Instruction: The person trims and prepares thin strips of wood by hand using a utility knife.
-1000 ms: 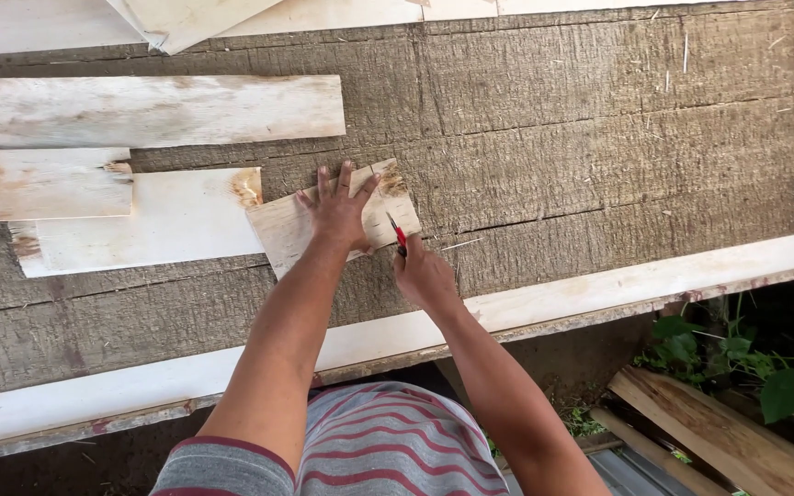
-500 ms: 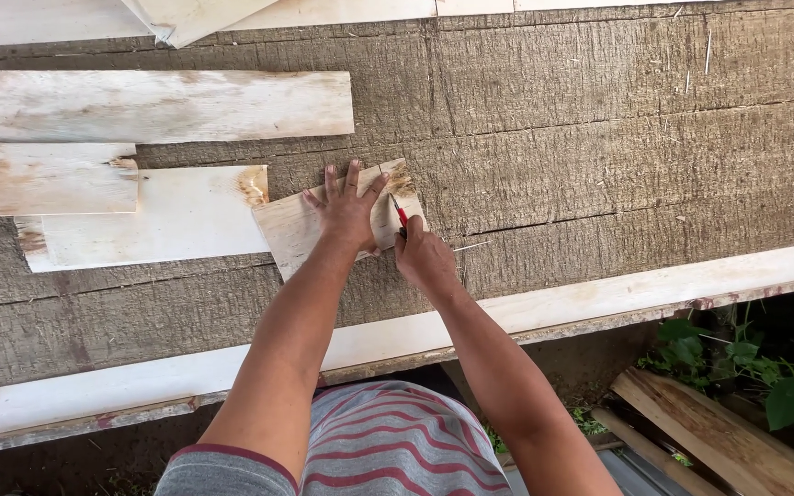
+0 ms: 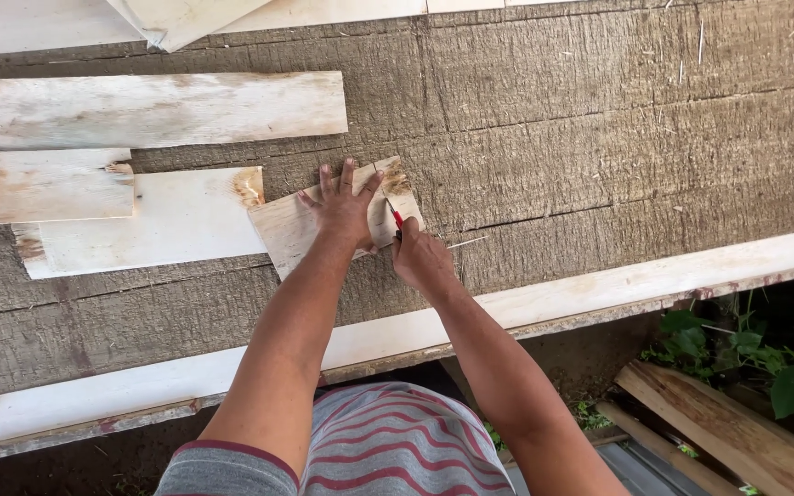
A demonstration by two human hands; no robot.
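Here the left grip [image 3: 344,207], spread, presses the wood piece [image 3: 291,230]; right grip [image 3: 420,257] pinches a red pencil [image 3: 395,216].

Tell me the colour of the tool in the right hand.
Red, held by the right hand; head view.

Against the small wood piece [image 3: 333,225], the right hand [image 3: 420,260] barely shifted over the second, its red pencil [image 3: 395,215] edging slightly along the piece's right end. The left hand [image 3: 344,208], fingers spread, slid marginally across that same piece's middle.
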